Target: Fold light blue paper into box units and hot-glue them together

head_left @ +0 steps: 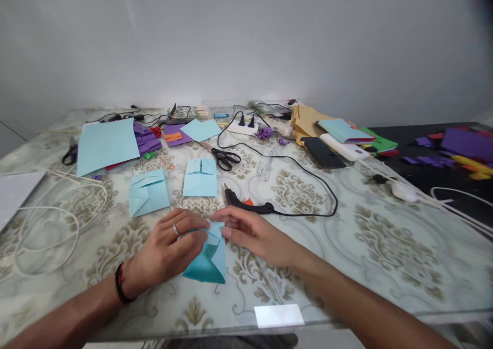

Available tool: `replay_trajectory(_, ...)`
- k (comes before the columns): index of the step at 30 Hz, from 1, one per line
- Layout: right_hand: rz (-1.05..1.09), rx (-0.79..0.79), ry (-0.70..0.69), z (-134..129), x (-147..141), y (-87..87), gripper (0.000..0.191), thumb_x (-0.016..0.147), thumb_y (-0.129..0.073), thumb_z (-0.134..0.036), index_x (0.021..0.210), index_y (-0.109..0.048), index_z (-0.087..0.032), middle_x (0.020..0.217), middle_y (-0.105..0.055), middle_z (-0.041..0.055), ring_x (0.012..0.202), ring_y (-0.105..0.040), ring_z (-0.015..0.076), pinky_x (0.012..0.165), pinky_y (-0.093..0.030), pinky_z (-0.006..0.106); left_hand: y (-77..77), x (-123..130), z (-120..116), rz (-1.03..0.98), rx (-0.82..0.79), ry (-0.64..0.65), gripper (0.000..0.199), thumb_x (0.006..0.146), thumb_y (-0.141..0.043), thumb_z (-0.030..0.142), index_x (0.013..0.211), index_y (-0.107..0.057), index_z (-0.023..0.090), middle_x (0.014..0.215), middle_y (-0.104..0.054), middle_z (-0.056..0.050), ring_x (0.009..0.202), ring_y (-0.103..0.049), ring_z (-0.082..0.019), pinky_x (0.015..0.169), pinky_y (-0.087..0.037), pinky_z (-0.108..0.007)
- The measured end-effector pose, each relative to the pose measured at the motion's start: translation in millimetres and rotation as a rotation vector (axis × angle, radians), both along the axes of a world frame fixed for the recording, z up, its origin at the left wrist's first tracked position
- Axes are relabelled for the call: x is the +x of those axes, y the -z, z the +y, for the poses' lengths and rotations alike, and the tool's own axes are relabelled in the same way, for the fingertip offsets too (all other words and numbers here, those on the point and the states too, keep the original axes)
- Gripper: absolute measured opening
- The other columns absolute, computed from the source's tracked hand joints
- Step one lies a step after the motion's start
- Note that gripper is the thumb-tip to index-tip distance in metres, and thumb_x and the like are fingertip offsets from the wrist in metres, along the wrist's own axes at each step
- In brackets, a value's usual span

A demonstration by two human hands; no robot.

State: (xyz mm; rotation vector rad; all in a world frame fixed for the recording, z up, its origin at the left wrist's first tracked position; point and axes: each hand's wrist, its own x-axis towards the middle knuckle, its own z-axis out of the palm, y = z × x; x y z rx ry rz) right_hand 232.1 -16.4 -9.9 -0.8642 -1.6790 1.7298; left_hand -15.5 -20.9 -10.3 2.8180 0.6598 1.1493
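The head view shows two hands and three folded blue papers on a patterned table (393, 249). One paper (210, 267) is in the hands, at the near middle of the table; the other two, the left (150, 192) and the middle one (200, 180), lie apart from each other just beyond. The left hand (169, 246), with one ring and a dark cord at the wrist, is closed on the upper left of the held paper. The right hand (260, 236) pinches its upper right corner between thumb and forefinger, so both grips meet near the top edge.

The held paper is light blue, turning deeper teal in the shaded fold. Its near part gapes like a pocket, with an angled crease on the right; the fingers hide much of the top.

Beyond the right hand lies one black glue gun (234, 200), its cable looping back to one power strip (242, 129) with two black plugs. There is one ruler (266, 166), one phone (322, 152), and at least two pairs of scissors: one near the middle (220, 157), one at far left (70, 155). The purple scraps (146, 139) overlap too much to count.
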Motion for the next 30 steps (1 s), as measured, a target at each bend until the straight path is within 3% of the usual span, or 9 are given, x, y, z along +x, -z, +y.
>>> replay_trajectory(7, 0.026, -0.042, -0.035, -3, -7, 8.2, 0.03, 0.098, -0.065, -0.04, 0.118, -0.064, -0.017, 0.087, -0.064, 0.0015, 0.084, -0.066, 0.0153, 0.078, -0.052, 0.028, 4.0, 1, 1, 0.034, -0.031, -0.029, 0.017, 0.095, -0.06, 0.005, 0.108, -0.065, 0.015, 0.097, -0.076, -0.007, 0.089, -0.071, -0.019, 0.081, -0.057, -0.036)
replay_trajectory(17, -0.062, 0.019, -0.047, -1, -6, 8.7, 0.032, 0.099, -0.063, -0.04, 0.119, -0.065, -0.015, 0.088, -0.071, 0.0052, 0.085, -0.069, 0.0173, 0.079, -0.053, 0.03, 2.1, 2, 1, 0.001, -0.093, -0.072, 0.013, 0.095, -0.061, 0.006, 0.096, -0.068, 0.017, 0.084, -0.074, -0.004, 0.076, -0.068, -0.016, 0.073, -0.056, -0.03)
replay_trajectory(24, -0.18, 0.104, 0.006, 8, 2, 6.0, 0.028, 0.1, -0.059, -0.036, 0.121, -0.064, -0.019, 0.096, -0.072, 0.0062, 0.09, -0.071, 0.0194, 0.08, -0.055, 0.031, 5.4, 0, 6, 0.072, -0.297, -0.148, 0.024, 0.094, -0.062, 0.011, 0.116, -0.065, 0.02, 0.104, -0.075, -0.007, 0.095, -0.072, -0.022, 0.082, -0.06, -0.035)
replay_trajectory(30, -0.304, 0.347, 0.17, 17, 11, -1.8, 0.021, 0.101, -0.056, -0.032, 0.113, -0.068, -0.02, 0.096, -0.072, 0.0055, 0.086, -0.068, 0.0183, 0.077, -0.053, 0.031, 7.8, -2, 7, 0.116, -0.4, -0.149, 0.04, 0.088, -0.058, 0.006, 0.125, -0.061, 0.022, 0.115, -0.073, -0.008, 0.105, -0.071, -0.023, 0.09, -0.06, -0.039)
